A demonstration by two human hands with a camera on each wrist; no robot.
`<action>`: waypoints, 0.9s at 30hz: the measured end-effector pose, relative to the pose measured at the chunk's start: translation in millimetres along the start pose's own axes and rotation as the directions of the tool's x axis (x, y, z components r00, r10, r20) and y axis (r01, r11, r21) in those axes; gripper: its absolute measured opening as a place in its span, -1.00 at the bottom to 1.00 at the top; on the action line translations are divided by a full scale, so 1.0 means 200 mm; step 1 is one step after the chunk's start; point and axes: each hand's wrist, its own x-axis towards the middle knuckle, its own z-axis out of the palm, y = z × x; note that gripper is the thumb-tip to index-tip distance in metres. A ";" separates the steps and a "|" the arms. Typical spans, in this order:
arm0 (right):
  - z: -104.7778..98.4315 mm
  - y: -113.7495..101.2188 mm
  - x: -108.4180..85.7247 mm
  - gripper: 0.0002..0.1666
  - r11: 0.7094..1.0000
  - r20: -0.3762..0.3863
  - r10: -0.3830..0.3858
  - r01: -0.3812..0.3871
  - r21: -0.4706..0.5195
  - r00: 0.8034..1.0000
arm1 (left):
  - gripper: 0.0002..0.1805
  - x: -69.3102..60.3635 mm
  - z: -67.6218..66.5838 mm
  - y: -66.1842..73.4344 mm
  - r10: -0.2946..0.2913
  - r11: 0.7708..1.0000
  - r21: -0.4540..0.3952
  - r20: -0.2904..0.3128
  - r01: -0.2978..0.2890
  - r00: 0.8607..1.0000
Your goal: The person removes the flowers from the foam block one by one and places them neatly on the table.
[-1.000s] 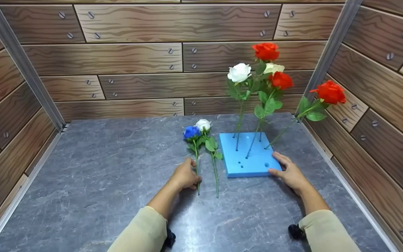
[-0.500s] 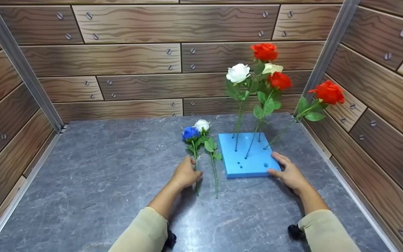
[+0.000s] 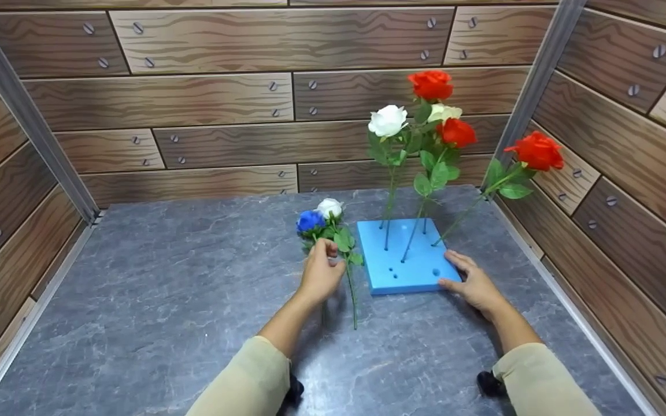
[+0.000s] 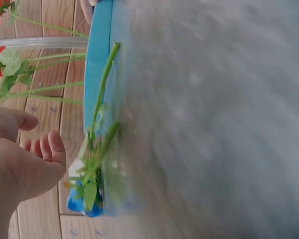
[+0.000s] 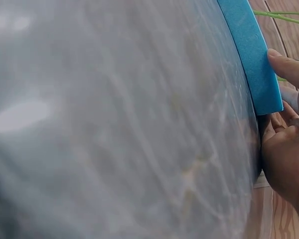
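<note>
Fingers (image 3: 329,248) of the left hand (image 3: 320,274) curl loosely, empty, the blue rose (image 3: 310,221) just beyond at eleven o'clock, a lying white rose (image 3: 329,208) at twelve; the right hand (image 3: 476,287) grips the blue block (image 3: 422,278) at its four-o'clock corner.

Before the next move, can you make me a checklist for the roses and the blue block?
1. Right hand on the blue block: ok, thumb and fingers are at its near right corner.
2. Left hand holding a rose: not ok, the left wrist view shows nothing between its thumb and fingers.
3. Open holes: ok, three show near the block's front.
4. Blue rose untangled from the lying white rose: cannot tell, they overlap in view.
5. Rightmost red rose straight: not ok, it leans right.
</note>
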 end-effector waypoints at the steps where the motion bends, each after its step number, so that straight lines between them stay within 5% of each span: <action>1: 0.00 0.00 0.00 0.03 1.000 0.001 0.000 0.000 -0.001 1.000 | -0.71 0.01 0.01 0.01 0.005 1.000 -0.013 0.008 -0.005 1.000; 14: -0.01 -0.07 0.04 -0.03 0.994 0.026 -0.004 0.007 -0.106 1.000 | -0.66 0.11 0.18 0.07 0.002 0.993 -0.116 0.093 0.009 0.996; 27: 0.01 -0.03 0.02 -0.01 1.000 0.001 0.004 -0.004 0.005 1.000 | -0.52 0.21 0.41 0.08 -0.052 0.971 -0.225 0.118 0.077 0.992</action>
